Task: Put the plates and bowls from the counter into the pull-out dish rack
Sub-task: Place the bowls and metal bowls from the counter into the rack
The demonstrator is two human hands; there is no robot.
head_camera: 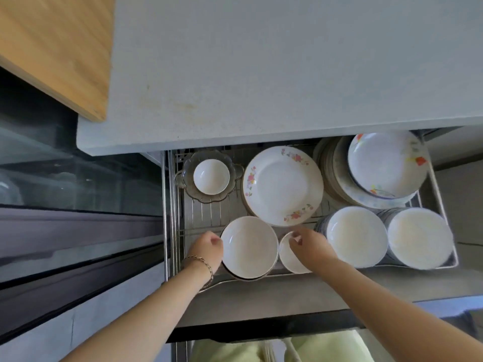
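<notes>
Wide bowl and small bowl sit at the dish rack's front edge; left hand grip clasps the wider rim, right hand grip pinches the smaller.

Wire rack (perhaps steel): plates, bowls

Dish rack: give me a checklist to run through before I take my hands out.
1. Dish rack pulled out: ok.
2. Large bowl level at front left: ok.
3. Small bowl upright beside it: ok.
4. Left hand free: not ok, it grips the large bowl's rim.
5. Right hand free: not ok, fingers curl over the small bowl's rim.
6. Room for more: ok, rack wires lie bare behind the large bowl.
</notes>
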